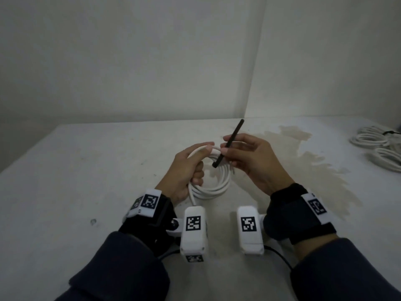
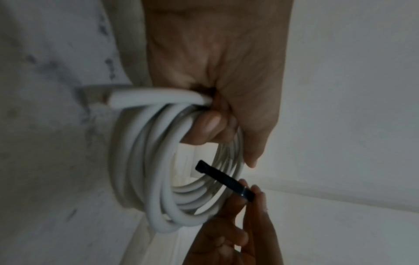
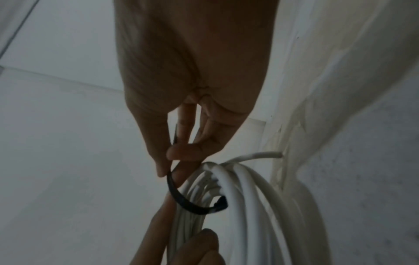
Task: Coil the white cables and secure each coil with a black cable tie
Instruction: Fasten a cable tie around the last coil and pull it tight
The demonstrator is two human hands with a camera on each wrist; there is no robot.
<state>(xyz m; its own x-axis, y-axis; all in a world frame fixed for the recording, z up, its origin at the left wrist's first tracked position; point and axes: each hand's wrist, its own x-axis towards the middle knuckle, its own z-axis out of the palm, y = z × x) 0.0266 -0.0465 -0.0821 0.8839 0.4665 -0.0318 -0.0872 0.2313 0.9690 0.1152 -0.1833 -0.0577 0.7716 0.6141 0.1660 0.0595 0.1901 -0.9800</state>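
The left hand (image 1: 184, 170) has its fingers curled through the white cable coil (image 1: 213, 183), thumb pressed along the top strands, holding the coil up off the white table (image 1: 86, 170). Just right of that thumb, the right hand (image 1: 249, 157) pinches a black cable tie (image 1: 227, 144) between thumb and fingertips, its lower end lying against the coil's strands. Far right of both hands, more white coils (image 1: 377, 146) lie on the table.
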